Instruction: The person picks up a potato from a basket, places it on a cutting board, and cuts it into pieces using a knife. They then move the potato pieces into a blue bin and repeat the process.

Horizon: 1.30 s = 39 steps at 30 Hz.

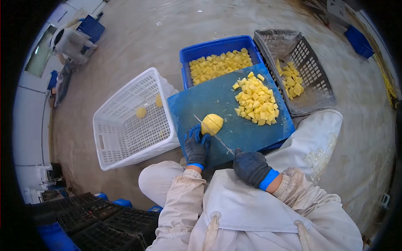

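Note:
A peeled potato point(212, 122) lies at the near left of the blue cutting board point(197, 98), with a dark cut line across it. My left hand point(197, 146), in a dark glove with blue fingers, presses against its near side with the fingers bent. In my gloved right hand point(251, 167) is a knife point(222, 142), my fingers wrapped round its handle. The blade slants up and left across the near side of the potato. Farther right on the board is a heap of potato chunks point(256, 100).
Left of the board stands a white crate point(125, 152) with a few peeled potatoes. Behind the board, a blue bin point(184, 69) holds potato chunks. A black crate point(324, 75) with larger pieces stands right. Dark crates point(100, 221) are stacked at lower left.

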Motion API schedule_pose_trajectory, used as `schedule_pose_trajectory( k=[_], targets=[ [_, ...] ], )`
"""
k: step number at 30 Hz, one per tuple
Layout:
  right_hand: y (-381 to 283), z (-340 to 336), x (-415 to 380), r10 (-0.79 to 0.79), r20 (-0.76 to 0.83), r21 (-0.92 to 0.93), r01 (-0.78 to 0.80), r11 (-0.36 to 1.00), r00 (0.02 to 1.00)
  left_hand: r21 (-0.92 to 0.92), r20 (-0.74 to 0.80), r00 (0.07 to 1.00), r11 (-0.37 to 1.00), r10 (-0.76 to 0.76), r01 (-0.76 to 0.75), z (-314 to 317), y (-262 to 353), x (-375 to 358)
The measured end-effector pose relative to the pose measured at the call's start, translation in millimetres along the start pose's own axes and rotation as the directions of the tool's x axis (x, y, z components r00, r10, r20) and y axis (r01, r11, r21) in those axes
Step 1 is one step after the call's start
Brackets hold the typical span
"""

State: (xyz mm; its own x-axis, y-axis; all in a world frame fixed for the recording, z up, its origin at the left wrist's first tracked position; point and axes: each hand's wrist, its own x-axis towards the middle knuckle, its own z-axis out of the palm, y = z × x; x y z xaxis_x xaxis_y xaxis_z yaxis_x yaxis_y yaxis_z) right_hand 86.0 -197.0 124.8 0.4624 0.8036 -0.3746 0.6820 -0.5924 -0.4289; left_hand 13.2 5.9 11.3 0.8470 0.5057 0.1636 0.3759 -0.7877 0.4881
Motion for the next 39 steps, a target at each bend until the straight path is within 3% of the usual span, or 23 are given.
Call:
schedule_pose_trajectory(
  k=[5, 10, 14, 17, 22, 26, 28, 29, 31, 34, 37, 38, 39],
  targets=[
    [-0.4, 1.7, -0.7, 0.005, 0.024, 0.012, -0.005, 1.000, 1.000, 0.043, 0.013, 1.000, 0.999, -0.004, 0.003, -1.7, 1.4, -0.2],
    [4.0, 5.4, -2.7, -0.042, -0.060, 0.061, 0.046, 0.997, 0.997, 0.015, 0.001, 1.000, 1.000, 0.005, -0.005, 4.3, -4.5, -0.4],
    [2.9, 0.8, -0.4, -0.049, -0.014, 0.034, 0.049, 0.998, 0.999, -0.007, -0.019, 1.000, 1.000, -0.003, 0.002, 1.0, -1.1, -1.5],
    [3.6, 3.9, 3.2, -0.066, -0.081, 0.023, 0.068, 0.997, 0.995, -0.027, -0.039, 0.999, 1.000, -0.016, 0.015, -0.9, 3.7, -1.2],
    [12.9, 32.4, 33.8, -0.029, -0.002, 0.081, 0.029, 0.996, 1.000, -0.021, -0.045, 0.998, 0.999, -0.037, 0.036, -0.4, 6.4, -1.3],
    [5.2, 27.7, 36.6, 0.032, -0.043, 0.106, -0.027, 0.994, 0.999, -0.056, -0.011, 0.998, 0.997, -0.058, 0.058, 0.4, 3.2, -2.1],
    [14.6, 16.3, 30.7, -0.135, -0.160, 0.076, 0.148, 0.986, 0.978, -0.003, 0.021, 0.999, 0.999, -0.047, 0.047, 1.2, -0.8, -1.8],
    [17.6, 9.3, 25.3, -0.142, -0.168, 0.064, 0.155, 0.986, 0.976, 0.048, 0.062, 0.997, 0.998, -0.048, 0.045, 2.7, -3.0, 0.1],
    [24.7, 2.4, 6.7, 0.045, -0.323, 0.291, 0.054, 0.955, 0.945, 0.011, 0.020, 0.999, 1.000, -0.029, 0.029, -4.1, 7.9, 2.4],
    [59.5, -6.6, -1.2, 0.049, -0.413, 0.274, 0.073, 0.959, 0.910, 0.012, -0.036, 0.998, 0.998, 0.055, -0.055, -3.7, 29.8, 13.6],
    [77.8, -38.0, -13.3, 0.062, -0.460, 0.334, 0.109, 0.936, 0.886, 0.263, -0.054, 0.973, 0.943, 0.225, -0.204, 11.1, 49.8, 31.8],
    [83.9, -45.9, -17.8, 0.050, -0.472, 0.321, 0.119, 0.940, 0.880, 0.265, -0.073, 0.971, 0.943, 0.229, -0.203, 18.6, 43.6, 37.0],
    [89.5, -50.3, -24.3, 0.043, -0.488, 0.330, 0.139, 0.934, 0.872, 0.246, 0.006, 0.964, 0.934, 0.264, -0.258, 29.8, 31.7, 40.0]
  ],
)
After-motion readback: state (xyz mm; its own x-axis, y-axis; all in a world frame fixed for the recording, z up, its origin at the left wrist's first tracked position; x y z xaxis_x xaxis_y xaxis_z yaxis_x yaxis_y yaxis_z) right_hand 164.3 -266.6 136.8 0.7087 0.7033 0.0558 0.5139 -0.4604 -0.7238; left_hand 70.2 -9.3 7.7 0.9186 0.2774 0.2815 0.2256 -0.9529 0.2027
